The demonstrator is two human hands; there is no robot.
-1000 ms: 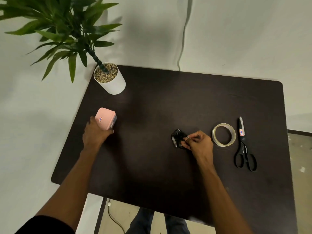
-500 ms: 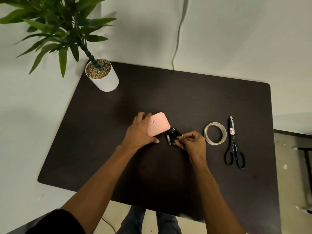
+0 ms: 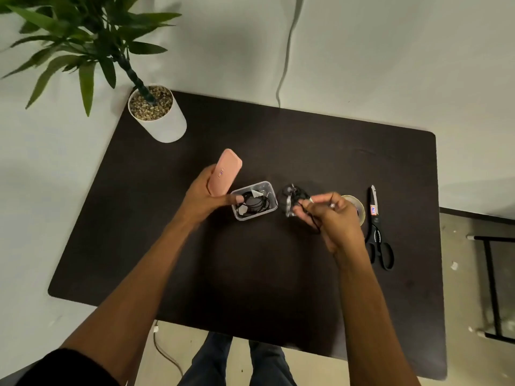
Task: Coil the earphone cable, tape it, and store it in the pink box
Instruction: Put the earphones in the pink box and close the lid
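My left hand (image 3: 204,197) holds the pink lid (image 3: 224,172) tilted up off its clear box (image 3: 269,188), which stands open at the table's middle. Inside the box lie coiled black cables with bits of tape. Just right of the box, my right hand (image 3: 333,215) pinches a coiled black earphone cable (image 3: 295,199) a little above the table. The tape roll (image 3: 359,207) lies behind my right hand, partly hidden by it.
Black scissors (image 3: 377,235) lie at the right, beyond the tape roll. A potted plant in a white pot (image 3: 160,121) stands at the table's back left corner. The dark table (image 3: 250,274) ends close in front of my legs.
My left hand slid the pink box from the left to the middle and lifted its lid off, showing the clear base. My right hand raised the coiled cable slightly.
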